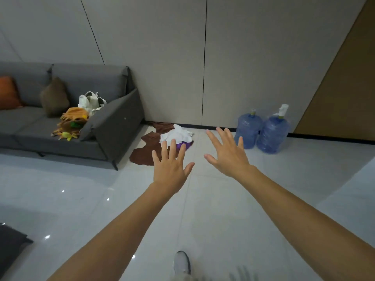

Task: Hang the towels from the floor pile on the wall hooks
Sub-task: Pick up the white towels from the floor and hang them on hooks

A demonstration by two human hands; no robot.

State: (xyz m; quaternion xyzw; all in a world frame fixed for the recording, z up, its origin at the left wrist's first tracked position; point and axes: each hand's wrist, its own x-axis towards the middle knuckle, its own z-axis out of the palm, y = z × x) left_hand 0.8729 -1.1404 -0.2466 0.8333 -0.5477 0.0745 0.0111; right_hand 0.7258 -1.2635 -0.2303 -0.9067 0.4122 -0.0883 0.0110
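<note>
Both hands empty above floor
Left hand (170,169) and right hand (227,154) extended, each grip spread; towel pile (162,139) on floor (81,199) beside sofa (113,120)

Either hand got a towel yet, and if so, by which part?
No. The left hand and right hand are both spread open and hold nothing; the towel pile lies on the floor ahead.

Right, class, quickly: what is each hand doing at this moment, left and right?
Left hand: open, fingers spread, holding nothing.
Right hand: open, fingers spread, holding nothing.
</note>
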